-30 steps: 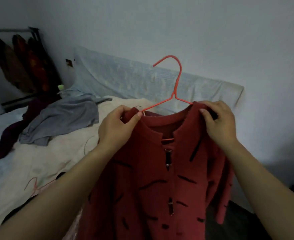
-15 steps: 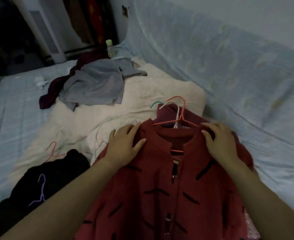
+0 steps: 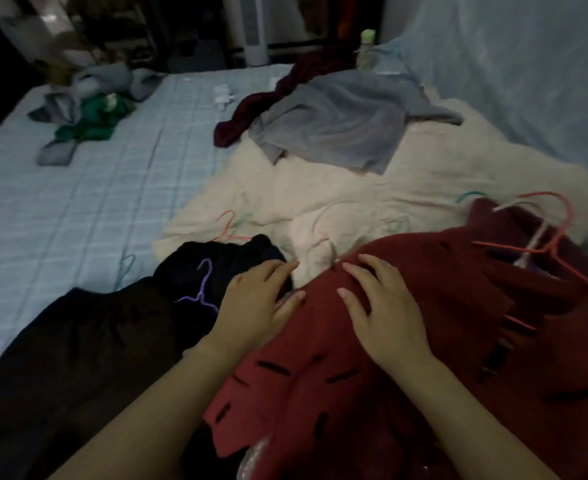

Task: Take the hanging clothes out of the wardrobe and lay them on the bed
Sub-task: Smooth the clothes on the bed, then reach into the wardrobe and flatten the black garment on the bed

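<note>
Done: laid on the bed (image 3: 60, 209) already: red cardigan (image 3: 424, 358) under the palms, black garment (image 3: 88, 341) just left of the left hand, grey garment (image 3: 337, 123) well beyond the fingertips.
Left hand (image 3: 254, 306): rested flat with fingers straight and slightly spread, across the cardigan's edge and the black garment; gripped nothing.
Right hand (image 3: 382, 317): pressed flat on the cardigan, fingers spread, pinched nothing.
Hangers: orange hanger (image 3: 555, 244) in the cardigan's neck, right of the right hand; purple hanger (image 3: 202, 285) beside the left hand.
Left: judged only smoothing and letting go for this piece.
Wardrobe (image 3: 334, 19): far beyond the fingertips, dim; seemed to hold some hanging clothes, too dark to count.
</note>
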Motion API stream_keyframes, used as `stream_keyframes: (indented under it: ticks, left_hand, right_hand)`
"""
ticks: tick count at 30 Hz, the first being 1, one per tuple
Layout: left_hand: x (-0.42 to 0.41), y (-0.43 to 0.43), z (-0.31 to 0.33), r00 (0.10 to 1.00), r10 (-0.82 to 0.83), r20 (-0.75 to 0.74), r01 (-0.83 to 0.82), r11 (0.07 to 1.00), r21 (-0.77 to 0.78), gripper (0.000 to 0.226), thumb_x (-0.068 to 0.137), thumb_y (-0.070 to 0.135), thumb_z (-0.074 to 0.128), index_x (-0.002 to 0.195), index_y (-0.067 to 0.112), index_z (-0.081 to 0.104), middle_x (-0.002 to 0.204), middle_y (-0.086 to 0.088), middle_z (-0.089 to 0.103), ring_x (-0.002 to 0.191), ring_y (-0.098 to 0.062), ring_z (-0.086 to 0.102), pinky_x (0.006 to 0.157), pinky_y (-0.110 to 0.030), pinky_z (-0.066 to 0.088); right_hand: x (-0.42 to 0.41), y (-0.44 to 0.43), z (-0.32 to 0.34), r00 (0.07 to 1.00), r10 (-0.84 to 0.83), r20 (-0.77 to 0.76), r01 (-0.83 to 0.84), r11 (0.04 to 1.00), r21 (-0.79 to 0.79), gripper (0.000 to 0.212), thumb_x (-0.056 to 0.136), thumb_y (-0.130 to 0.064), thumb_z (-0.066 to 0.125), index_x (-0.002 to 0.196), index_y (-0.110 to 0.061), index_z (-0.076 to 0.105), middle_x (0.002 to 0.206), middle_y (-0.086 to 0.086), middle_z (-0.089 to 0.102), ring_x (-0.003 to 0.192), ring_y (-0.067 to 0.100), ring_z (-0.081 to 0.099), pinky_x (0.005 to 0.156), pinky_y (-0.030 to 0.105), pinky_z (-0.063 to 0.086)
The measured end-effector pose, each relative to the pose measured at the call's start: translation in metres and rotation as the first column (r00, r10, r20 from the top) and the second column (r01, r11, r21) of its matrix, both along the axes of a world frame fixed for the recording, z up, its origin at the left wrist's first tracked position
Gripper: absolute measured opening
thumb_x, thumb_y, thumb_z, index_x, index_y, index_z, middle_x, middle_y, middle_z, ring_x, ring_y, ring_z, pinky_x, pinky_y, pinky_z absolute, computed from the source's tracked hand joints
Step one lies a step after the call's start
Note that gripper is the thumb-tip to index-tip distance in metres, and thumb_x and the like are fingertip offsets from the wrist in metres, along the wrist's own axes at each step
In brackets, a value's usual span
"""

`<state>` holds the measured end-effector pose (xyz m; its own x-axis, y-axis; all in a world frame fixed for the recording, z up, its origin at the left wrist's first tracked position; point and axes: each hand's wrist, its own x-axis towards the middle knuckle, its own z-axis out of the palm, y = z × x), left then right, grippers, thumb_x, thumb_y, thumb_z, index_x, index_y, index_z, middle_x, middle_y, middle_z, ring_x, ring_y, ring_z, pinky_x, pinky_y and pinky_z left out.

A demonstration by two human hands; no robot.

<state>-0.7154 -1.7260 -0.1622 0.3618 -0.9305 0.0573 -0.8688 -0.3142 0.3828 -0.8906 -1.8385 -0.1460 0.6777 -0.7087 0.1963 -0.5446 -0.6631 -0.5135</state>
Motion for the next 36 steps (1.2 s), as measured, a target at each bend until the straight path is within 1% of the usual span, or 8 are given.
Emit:
stream_keyframes:
  ticks: [5, 8, 16, 19, 25, 28, 31, 36]
  left_hand:
    - [0.071, 0.113, -0.033, 0.985, 0.165, -0.059, -0.158, 0.982, 0.106, 0.058, 0.088, 0.058, 0.032, 0.130, 0.023, 0.052, 0.122, 0.000, 0.059, 0.108, -0.022, 0.058, 0.086, -0.041, 0.049]
    - [0.123, 0.174, -0.055, 0.971, 0.223, -0.091, -0.207, 0.965, 0.159, 0.059, 0.087, 0.058, 0.029, 0.128, 0.023, 0.052, 0.122, 0.002, 0.058, 0.108, -0.019, 0.057, 0.088, -0.038, 0.048]
    - [0.274, 0.294, -0.121, 0.971, 0.190, -0.148, -0.141, 0.947, 0.289, 0.054, 0.089, 0.057, 0.032, 0.129, 0.025, 0.051, 0.126, 0.006, 0.054, 0.110, -0.013, 0.053, 0.089, -0.028, 0.044]
    - [0.319, 0.315, -0.155, 0.962, 0.208, -0.179, -0.143, 0.936, 0.321, 0.043, 0.093, 0.048, 0.043, 0.129, 0.025, 0.051, 0.126, 0.006, 0.053, 0.111, -0.012, 0.053, 0.092, -0.030, 0.044]
    - [0.376, 0.334, -0.216, 0.934, 0.287, -0.212, -0.195, 0.908, 0.370, 0.043, 0.093, 0.048, 0.042, 0.128, 0.025, 0.051, 0.127, 0.003, 0.053, 0.113, -0.015, 0.052, 0.093, -0.038, 0.046]
    - [0.384, 0.344, -0.231, 0.917, 0.329, -0.226, -0.237, 0.904, 0.355, 0.041, 0.093, 0.044, 0.046, 0.128, 0.024, 0.052, 0.126, 0.003, 0.053, 0.113, -0.015, 0.052, 0.093, -0.037, 0.045]
    - [0.391, 0.352, -0.233, 0.910, 0.333, -0.247, -0.244, 0.912, 0.330, 0.051, 0.088, 0.054, 0.038, 0.125, 0.023, 0.053, 0.123, 0.002, 0.055, 0.110, -0.016, 0.053, 0.091, -0.036, 0.047]
    - [0.416, 0.340, -0.234, 0.918, 0.331, -0.217, -0.283, 0.933, 0.223, 0.047, 0.090, 0.044, 0.044, 0.127, 0.017, 0.054, 0.128, -0.006, 0.052, 0.119, -0.023, 0.047, 0.098, -0.034, 0.039]
  right_hand:
    - [0.090, 0.086, -0.027, 0.981, 0.187, -0.059, -0.181, 0.979, 0.091, 0.053, 0.090, -0.049, 0.036, 0.127, -0.016, 0.055, 0.137, 0.006, 0.048, 0.131, 0.025, 0.039, 0.104, 0.040, 0.040]
    - [0.143, 0.142, -0.054, 0.950, 0.280, -0.138, -0.252, 0.949, 0.192, 0.048, 0.094, -0.042, 0.045, 0.137, -0.019, 0.046, 0.144, 0.001, 0.038, 0.136, 0.018, 0.030, 0.105, 0.034, 0.034]
    - [0.279, 0.250, -0.145, 0.937, 0.232, -0.262, -0.111, 0.907, 0.406, 0.049, 0.094, -0.038, 0.049, 0.138, -0.017, 0.043, 0.142, 0.000, 0.039, 0.132, 0.017, 0.036, 0.104, 0.031, 0.038]
    - [0.327, 0.256, -0.181, 0.934, 0.197, -0.297, -0.068, 0.917, 0.393, 0.051, 0.093, -0.036, 0.052, 0.137, -0.013, 0.043, 0.143, 0.006, 0.038, 0.133, 0.022, 0.034, 0.107, 0.034, 0.035]
    - [0.420, 0.229, -0.237, 0.918, 0.160, -0.362, -0.085, 0.973, 0.215, 0.060, 0.092, -0.033, 0.054, 0.143, -0.009, 0.033, 0.149, 0.018, 0.029, 0.137, 0.032, 0.024, 0.112, 0.042, 0.022]
    - [0.453, 0.224, -0.252, 0.856, 0.138, -0.498, -0.029, 0.975, 0.220, 0.068, 0.093, -0.042, 0.049, 0.147, -0.013, 0.020, 0.148, 0.018, 0.028, 0.132, 0.032, 0.030, 0.105, 0.045, 0.029]
    - [0.464, 0.219, -0.253, 0.832, 0.104, -0.545, 0.026, 0.974, 0.226, 0.059, 0.092, -0.045, 0.049, 0.140, -0.014, 0.033, 0.131, 0.017, 0.045, 0.117, 0.031, 0.043, 0.092, 0.045, 0.039]
    - [0.447, 0.231, -0.233, 0.867, 0.267, -0.420, -0.153, 0.946, 0.284, 0.034, 0.089, -0.031, 0.059, 0.116, -0.011, 0.057, 0.109, 0.011, 0.054, 0.100, 0.027, 0.052, 0.083, 0.038, 0.046]
